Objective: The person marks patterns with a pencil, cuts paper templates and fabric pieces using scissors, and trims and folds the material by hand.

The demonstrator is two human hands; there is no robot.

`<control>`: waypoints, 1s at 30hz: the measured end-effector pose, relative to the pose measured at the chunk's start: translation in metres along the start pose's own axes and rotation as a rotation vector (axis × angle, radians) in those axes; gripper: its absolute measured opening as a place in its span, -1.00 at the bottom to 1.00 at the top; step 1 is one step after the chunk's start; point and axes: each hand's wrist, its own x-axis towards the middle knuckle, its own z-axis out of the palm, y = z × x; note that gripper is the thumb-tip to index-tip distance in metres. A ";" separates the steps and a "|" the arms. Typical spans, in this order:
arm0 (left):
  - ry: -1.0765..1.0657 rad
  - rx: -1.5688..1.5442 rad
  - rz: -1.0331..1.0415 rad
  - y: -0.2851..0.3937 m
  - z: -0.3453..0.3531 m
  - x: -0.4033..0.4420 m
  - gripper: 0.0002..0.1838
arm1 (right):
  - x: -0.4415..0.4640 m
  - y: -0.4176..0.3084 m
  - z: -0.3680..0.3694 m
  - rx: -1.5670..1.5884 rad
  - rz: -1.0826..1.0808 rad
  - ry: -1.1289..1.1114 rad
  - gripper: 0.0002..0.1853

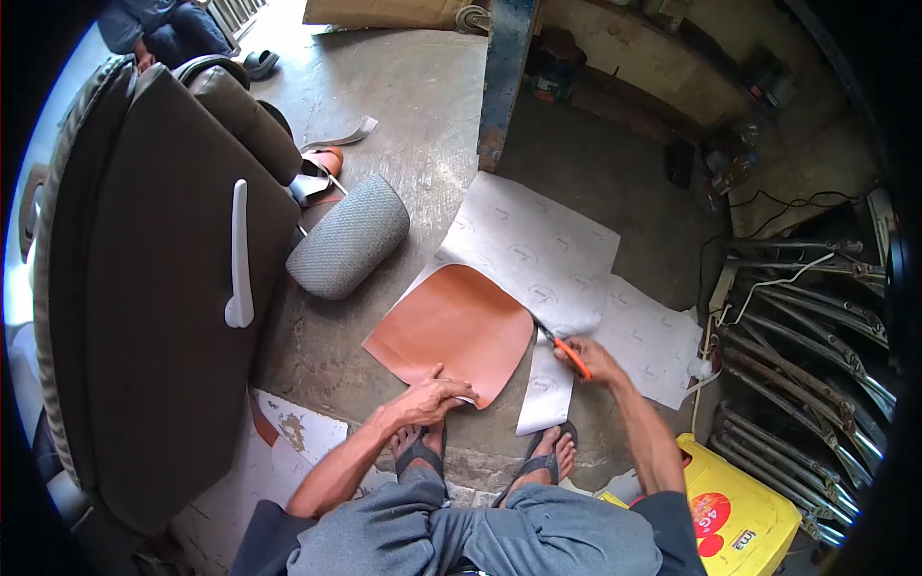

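A brown-orange sheet (459,322) of leather-like material with a rounded outline lies on the floor in front of my feet. My left hand (429,399) grips its near edge, where a bit of the pale underside shows. In my right hand (594,360) is a pair of scissors (573,356) with orange handles, their dark blades pointing at the sheet's right edge. Between the blades and my right foot hangs a strip of white printed backing (547,386). Larger pieces of white printed material (538,235) spread out beyond the sheet.
A large dark brown cushioned seat part (173,288) with a white lever stands at left. Near it lies a grey woven headrest (350,236). Metal frames (802,355) are stacked at right, above a yellow box (744,499). Another person (173,29) sits at the top left.
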 end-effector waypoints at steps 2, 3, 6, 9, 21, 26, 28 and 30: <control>-0.022 -0.012 0.050 -0.010 -0.006 -0.015 -0.67 | -0.016 0.019 0.033 0.133 0.076 0.052 -0.61; -0.040 0.000 0.020 -0.022 -0.011 -0.024 -0.69 | -0.031 0.009 0.055 0.228 0.151 0.067 -0.67; -0.177 0.066 -0.139 -0.039 -0.041 -0.064 -0.71 | -0.048 0.000 0.126 0.284 0.101 0.081 -0.58; -0.310 -0.134 -0.325 -0.050 -0.063 -0.106 -0.66 | -0.051 -0.014 0.171 0.317 0.083 -0.051 -0.53; 0.790 0.375 -0.314 -0.006 0.049 -0.005 -0.28 | -0.028 0.000 0.196 0.149 0.043 -0.130 -0.63; 0.879 0.387 -0.330 -0.016 0.068 0.008 -0.33 | -0.041 -0.014 0.195 0.143 0.074 -0.111 -0.63; 0.895 0.388 -0.317 -0.022 0.069 0.010 -0.39 | -0.039 -0.017 0.195 0.160 0.094 -0.110 -0.62; 0.870 0.460 -0.297 -0.025 0.072 0.008 -0.52 | -0.036 -0.017 0.194 0.138 0.091 -0.106 -0.61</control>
